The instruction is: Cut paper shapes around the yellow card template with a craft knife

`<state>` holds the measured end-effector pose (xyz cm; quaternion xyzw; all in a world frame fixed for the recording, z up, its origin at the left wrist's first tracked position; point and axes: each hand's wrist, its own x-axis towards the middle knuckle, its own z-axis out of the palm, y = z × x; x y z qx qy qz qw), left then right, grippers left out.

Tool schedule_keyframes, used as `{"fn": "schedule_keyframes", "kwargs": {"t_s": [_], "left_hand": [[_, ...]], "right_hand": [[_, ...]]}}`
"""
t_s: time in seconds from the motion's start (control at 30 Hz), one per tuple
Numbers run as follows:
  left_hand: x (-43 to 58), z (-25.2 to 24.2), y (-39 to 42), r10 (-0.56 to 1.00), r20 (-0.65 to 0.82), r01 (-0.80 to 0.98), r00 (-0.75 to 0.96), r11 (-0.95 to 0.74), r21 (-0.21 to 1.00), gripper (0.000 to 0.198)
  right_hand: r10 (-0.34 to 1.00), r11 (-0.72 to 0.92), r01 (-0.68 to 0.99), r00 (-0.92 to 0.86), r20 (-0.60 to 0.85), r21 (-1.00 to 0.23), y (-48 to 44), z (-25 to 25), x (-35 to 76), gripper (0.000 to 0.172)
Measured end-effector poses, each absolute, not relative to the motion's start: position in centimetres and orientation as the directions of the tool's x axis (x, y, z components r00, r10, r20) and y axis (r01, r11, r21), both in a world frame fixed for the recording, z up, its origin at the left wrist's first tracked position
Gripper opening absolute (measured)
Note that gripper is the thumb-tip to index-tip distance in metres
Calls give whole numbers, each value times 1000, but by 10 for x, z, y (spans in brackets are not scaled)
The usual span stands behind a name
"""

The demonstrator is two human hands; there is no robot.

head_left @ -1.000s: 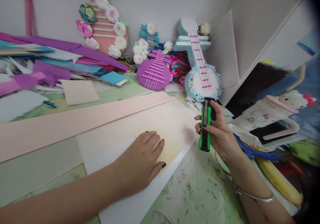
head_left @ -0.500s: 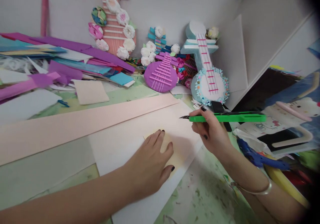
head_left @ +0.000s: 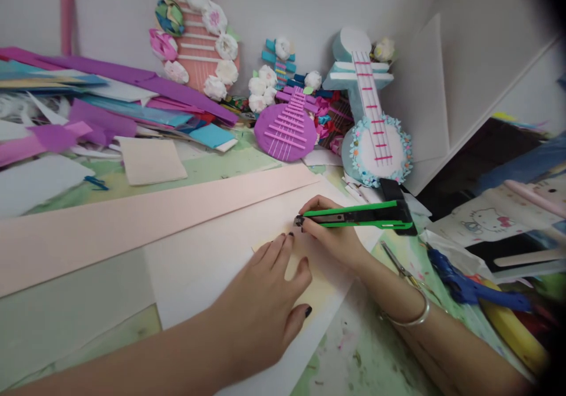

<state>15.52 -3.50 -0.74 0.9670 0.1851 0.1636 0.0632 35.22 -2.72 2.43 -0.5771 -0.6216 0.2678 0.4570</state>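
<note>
My left hand [head_left: 263,302] lies flat with fingers spread, pressing on a pale yellow piece [head_left: 318,275] that rests on a large white sheet [head_left: 190,278]. My right hand [head_left: 338,246] is closed around a green utility knife [head_left: 367,214]. The knife's tip sits close to the left fingertips, near the yellow piece's upper edge; whether the blade touches the sheet I cannot tell. A long pale pink strip [head_left: 154,222] lies across the far side of the white sheet.
Coloured foam scraps [head_left: 145,83] pile up at the left. Along the wall stand decorated instrument models, among them a purple lute [head_left: 285,128] and a light blue one [head_left: 378,142]. Scissors [head_left: 400,263] and a blue glue gun [head_left: 473,287] lie beyond my right forearm.
My right hand has moved left and down with the utility knife, bringing its tip near my left fingers. My left hand stays on the yellow piece. The view has shifted slightly.
</note>
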Motion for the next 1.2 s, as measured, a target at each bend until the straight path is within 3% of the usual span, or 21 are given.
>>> {"fn": "schedule_keyframes", "kwargs": {"t_s": [0.63,0.87,1.2], "left_hand": [[155,-4,-33,404,298,356,865,-912,204,48],[157,-9,-35,392,310,362,866,-920,153,67],[158,-7,-33,387,303,363,871,-922,135,69]], "right_hand": [[964,218,526,17,267,-822,-27,15,358,5],[964,206,562,27,266,-801,-28,14,357,7],[968,191,605,13,250,-773,-29,16,355,7]]}}
